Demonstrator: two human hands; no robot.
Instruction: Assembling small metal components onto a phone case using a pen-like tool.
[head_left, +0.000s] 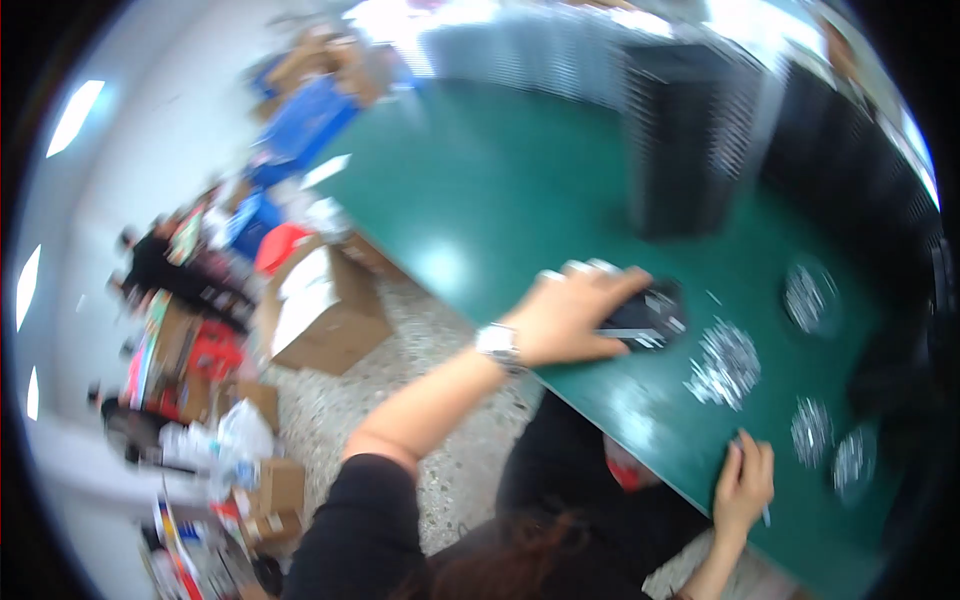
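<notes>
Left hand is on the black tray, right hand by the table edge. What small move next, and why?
Probably draw the black tray closer with the left hand: that hand lies flat over it, the small shiny parts lie in piles beside it, and the right hand seems to pinch one thin piece.

Cardboard boxes crowd the floor left of a green table.

An open brown box (pixel 320 310) with white contents stands just beside the table edge; smaller brown boxes (pixel 270 490) sit lower left among blurred clutter. A blue crate (pixel 305 125) lies farther back. No screens or signs show.
</notes>
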